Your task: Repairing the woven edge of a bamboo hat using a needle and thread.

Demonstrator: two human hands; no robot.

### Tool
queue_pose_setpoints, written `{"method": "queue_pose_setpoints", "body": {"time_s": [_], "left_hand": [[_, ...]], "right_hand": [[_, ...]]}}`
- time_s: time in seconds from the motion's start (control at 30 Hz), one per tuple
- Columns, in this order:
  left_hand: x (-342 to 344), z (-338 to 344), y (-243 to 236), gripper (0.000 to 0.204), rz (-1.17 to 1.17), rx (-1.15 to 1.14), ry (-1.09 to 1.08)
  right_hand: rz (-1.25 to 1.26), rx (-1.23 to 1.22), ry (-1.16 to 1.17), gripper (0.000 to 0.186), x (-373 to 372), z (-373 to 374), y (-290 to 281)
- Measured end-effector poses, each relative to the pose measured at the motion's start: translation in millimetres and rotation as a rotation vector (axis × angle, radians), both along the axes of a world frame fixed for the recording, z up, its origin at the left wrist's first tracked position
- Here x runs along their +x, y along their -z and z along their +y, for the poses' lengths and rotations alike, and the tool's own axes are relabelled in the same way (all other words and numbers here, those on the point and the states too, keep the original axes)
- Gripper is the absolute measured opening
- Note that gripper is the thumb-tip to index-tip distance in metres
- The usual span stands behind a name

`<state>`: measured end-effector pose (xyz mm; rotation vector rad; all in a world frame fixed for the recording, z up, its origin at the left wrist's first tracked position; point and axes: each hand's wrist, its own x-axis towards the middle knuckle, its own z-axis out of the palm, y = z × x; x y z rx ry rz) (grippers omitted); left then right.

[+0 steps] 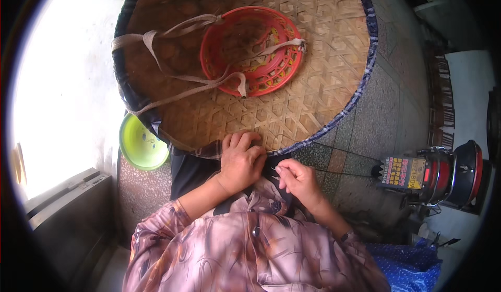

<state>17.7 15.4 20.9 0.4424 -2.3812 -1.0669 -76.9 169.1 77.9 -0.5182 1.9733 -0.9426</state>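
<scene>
A large round woven bamboo tray [323, 47] leans across my lap, its rim bound in dark checked cloth [209, 150]. At the near edge my left hand [241, 159] is closed on the cloth-bound rim, fingers bent over onto the weave. Just right of it, below the rim, my right hand [300, 180] is closed in a pinch. A thin, pale, needle-like sliver shows at its fingertips, too small to make out surely. On the tray lies a red plastic basket [209, 57] with openwork sides. Beige cloth straps [175, 77] run over it from the tray's left edge.
A lime-green basin [136, 148] stands on the speckled floor at left, near a bright doorway. To the right is a red and black wheeled machine [443, 174] with a printed plate. Blue dotted cloth [407, 265] lies at lower right.
</scene>
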Motion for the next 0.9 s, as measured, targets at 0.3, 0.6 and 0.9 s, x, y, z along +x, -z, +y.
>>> {"method": "queue_pose_setpoints", "body": {"time_s": [0.3,0.6,0.9], "left_hand": [[-0.2,0.1,-0.6,0.009,-0.006,0.008,-0.007],[-0.2,-2.6,0.4,0.013,0.001,0.02,0.023],[0.8,-3.0,0.9,0.011,0.002,0.041,0.027]], "right_hand": [[-0.077,-0.057,0.065,0.012,6.0,2.2,19.5],[0.628,0.105,-0.539,0.011,-0.6,11.4,6.3],[0.5,-0.029,-0.408,0.006,-13.9,9.3,1.0]]}}
